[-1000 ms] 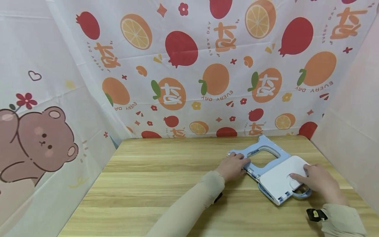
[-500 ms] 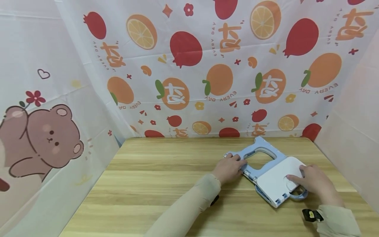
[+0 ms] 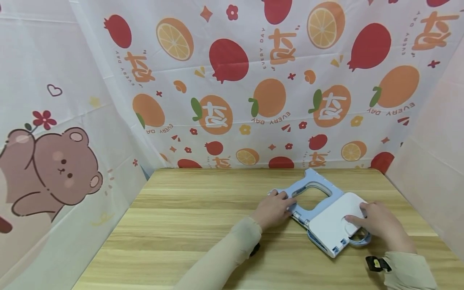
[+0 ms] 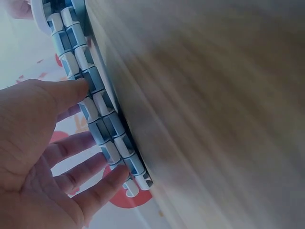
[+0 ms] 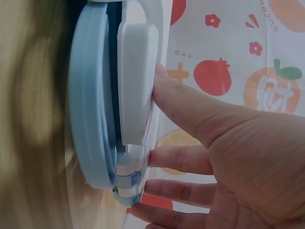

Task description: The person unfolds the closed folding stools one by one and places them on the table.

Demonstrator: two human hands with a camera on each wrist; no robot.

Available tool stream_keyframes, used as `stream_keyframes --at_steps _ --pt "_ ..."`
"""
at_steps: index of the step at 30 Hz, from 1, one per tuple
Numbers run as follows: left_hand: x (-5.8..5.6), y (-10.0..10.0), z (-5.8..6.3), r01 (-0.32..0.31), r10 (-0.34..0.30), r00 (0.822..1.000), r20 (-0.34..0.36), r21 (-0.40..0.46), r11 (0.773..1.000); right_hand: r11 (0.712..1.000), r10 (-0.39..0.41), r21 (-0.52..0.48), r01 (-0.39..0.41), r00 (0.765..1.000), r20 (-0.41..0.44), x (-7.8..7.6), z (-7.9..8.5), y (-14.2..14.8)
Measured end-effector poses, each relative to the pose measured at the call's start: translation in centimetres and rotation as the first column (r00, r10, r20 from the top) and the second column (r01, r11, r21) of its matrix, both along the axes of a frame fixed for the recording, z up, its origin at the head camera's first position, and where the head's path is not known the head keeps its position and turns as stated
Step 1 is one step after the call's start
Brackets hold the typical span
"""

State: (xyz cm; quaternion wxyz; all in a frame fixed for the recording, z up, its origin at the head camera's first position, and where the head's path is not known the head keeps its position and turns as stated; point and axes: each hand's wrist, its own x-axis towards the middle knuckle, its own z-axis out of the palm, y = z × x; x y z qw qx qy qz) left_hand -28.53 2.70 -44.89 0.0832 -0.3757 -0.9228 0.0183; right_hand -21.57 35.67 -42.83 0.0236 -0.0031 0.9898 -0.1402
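A pale cloth (image 3: 98, 161) printed with a brownish-pink bear (image 3: 65, 169) hung on the left. A white fruit-print cloth (image 3: 233, 76) with oranges, red fruit and lettering covered the back, and a plainer pale cloth (image 3: 431, 149) hung on the right. Between them stood a table (image 3: 174, 229) with a light wood-grain top and rounded far corners.

On the right half of the table lay a blue-and-white plastic stool (image 3: 324, 219), folded flat. Its long axis slanted from far left to near right. The blue frame (image 3: 322, 208), with a rounded opening through it, pointed far left; the white panel (image 3: 331, 227) made up the near right end, and a blue handle (image 3: 362, 242) looped out beside its near right edge.

The beige left sleeve (image 3: 221, 257) reached forward and rightward. The left hand (image 3: 273, 209) held the stool's far left end, thumb against the row of hinges (image 4: 101, 105) along the side, fingers parted and bent over the blue plastic.

The right sleeve (image 3: 409, 270) came in at the lower right, a black strap (image 3: 377, 264) just beside its cuff. The right hand (image 3: 380, 223) loosely held the white end, thumb lying on the panel, fingers spread and slightly bent at the right edge; whether they reached underneath could not be told.
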Motion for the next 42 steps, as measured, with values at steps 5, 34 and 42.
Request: stream_keyframes --at_steps 5,34,42 --pt "0.4 -0.7 0.2 0.001 -0.001 1.0 -0.007 0.009 1.0 1.0 0.009 -0.009 -0.009 1.0 0.003 -0.3 0.0 -0.5" --pt "1.9 -4.8 0.8 -0.061 0.061 0.998 -0.008 0.037 0.997 0.997 0.053 -0.063 -0.054 0.999 -0.009 -1.4 0.7 -4.5" --pt "2.3 -6.1 0.8 -0.066 0.067 0.997 -0.025 0.048 0.997 0.996 0.064 -0.064 -0.065 0.998 -0.019 -1.7 0.5 -5.6"
